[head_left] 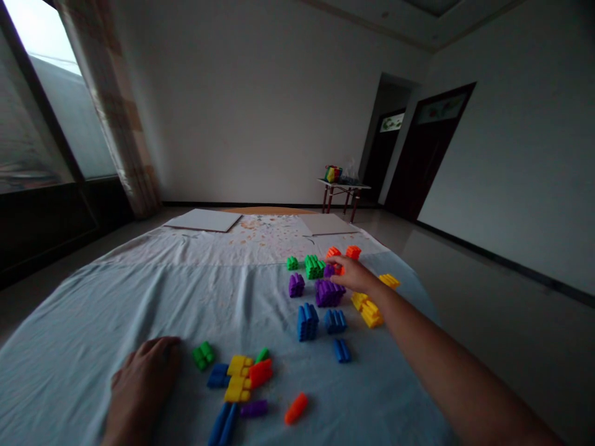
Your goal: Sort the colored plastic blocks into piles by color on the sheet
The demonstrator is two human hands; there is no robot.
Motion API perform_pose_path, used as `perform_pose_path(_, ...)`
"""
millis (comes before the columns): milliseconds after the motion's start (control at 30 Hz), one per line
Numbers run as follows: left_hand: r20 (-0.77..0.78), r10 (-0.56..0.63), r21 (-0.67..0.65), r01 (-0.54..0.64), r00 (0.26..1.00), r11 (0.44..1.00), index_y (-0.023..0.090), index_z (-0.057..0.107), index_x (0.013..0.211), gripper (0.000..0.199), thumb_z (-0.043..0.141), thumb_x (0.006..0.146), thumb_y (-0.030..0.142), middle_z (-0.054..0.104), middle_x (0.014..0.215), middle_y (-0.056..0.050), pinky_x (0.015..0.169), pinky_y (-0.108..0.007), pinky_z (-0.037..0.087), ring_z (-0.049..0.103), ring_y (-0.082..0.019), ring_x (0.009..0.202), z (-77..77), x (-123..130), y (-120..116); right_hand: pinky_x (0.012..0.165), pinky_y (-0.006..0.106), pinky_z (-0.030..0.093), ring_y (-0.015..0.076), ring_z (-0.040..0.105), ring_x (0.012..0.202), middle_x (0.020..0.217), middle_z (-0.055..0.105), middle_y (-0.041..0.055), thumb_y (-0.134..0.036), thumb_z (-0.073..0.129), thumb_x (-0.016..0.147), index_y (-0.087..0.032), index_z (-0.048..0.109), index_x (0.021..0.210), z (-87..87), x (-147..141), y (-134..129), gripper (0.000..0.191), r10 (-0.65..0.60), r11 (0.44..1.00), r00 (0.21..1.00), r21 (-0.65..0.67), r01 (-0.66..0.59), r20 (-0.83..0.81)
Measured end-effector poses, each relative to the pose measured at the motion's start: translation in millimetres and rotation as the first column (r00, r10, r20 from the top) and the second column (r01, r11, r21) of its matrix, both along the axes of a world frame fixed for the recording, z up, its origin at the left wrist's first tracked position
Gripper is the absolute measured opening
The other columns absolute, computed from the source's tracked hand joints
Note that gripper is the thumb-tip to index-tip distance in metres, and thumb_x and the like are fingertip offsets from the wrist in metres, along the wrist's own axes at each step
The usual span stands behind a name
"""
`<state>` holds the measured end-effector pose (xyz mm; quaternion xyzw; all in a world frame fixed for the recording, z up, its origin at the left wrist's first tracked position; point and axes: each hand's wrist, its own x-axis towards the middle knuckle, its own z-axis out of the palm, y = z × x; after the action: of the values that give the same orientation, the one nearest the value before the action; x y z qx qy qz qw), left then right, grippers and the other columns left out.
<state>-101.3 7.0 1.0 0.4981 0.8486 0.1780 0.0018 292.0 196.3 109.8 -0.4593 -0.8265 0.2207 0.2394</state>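
My left hand [146,379] rests back up on the blue cloth, its fingers loosely bent and partly hidden, with no object seen in it. Just right of it lies a green building block [203,355]. My right hand [352,274] reaches across to the sorted blocks. Its thumb and fingertips are around a small purple block [329,271], seemingly pinching it; an orange block [341,271] shows behind, within the hand's gap. Below the hand sits a purple block stack [330,293]; a green stack [315,267] is left of it. Nearer me, yellow blocks [238,379] adjoin blue [218,375] and orange [261,373] ones.
Blue stacks [307,322] and yellow blocks [370,313] lie near my right forearm. A loose orange block [296,409] and a purple one [254,409] lie in front. Two flat boards [204,220] are at the table's far end. A small side table [344,184] stands beyond.
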Motion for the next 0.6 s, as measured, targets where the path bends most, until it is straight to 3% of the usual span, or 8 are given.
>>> perform_pose_path(133,-0.006,0.005,-0.001,-0.005,1.0,1.0,0.023,0.065,0.105,0.048,0.024,0.087,0.041,0.059,0.122,-0.011,0.086,-0.048,0.043,0.051,-0.033,0.113,-2.8,-2.2,0.7,0.078,0.025,0.049,0.0173,0.063,0.091,0.106,0.067,0.0094,-0.012,0.063,0.07,-0.011,0.058,0.12,-4.4,-18.2,30.0,0.05,-0.001,0.995,0.996,-0.102,0.01,0.088)
perform_pose_path(267,-0.006,-0.009,0.006,0.009,1.0,1.0,0.024,0.064,0.106,0.047,0.025,0.086,0.041,0.059,0.122,-0.01,0.088,-0.047,0.042,0.051,-0.031,0.112,-6.4,-3.7,0.8,0.062,0.019,0.047,0.0133,0.063,0.075,0.092,0.07,0.0024,-0.018,0.065,0.071,-0.017,0.065,0.11,-9.3,-35.7,48.3,0.039,0.008,0.986,0.983,-0.164,0.023,0.185)
perform_pose_path(600,0.028,0.015,-0.014,-0.015,0.999,1.0,0.025,0.064,0.105,0.048,0.023,0.086,0.042,0.058,0.123,-0.009,0.086,-0.047,0.042,0.05,-0.031,0.113,-5.3,-4.5,0.3,0.056,0.02,0.042,0.0151,0.061,0.067,0.069,0.07,0.0,-0.03,0.07,0.066,-0.019,0.074,0.08,-12.9,-43.8,68.7,0.019,-0.077,0.981,0.883,-0.125,0.151,0.463)
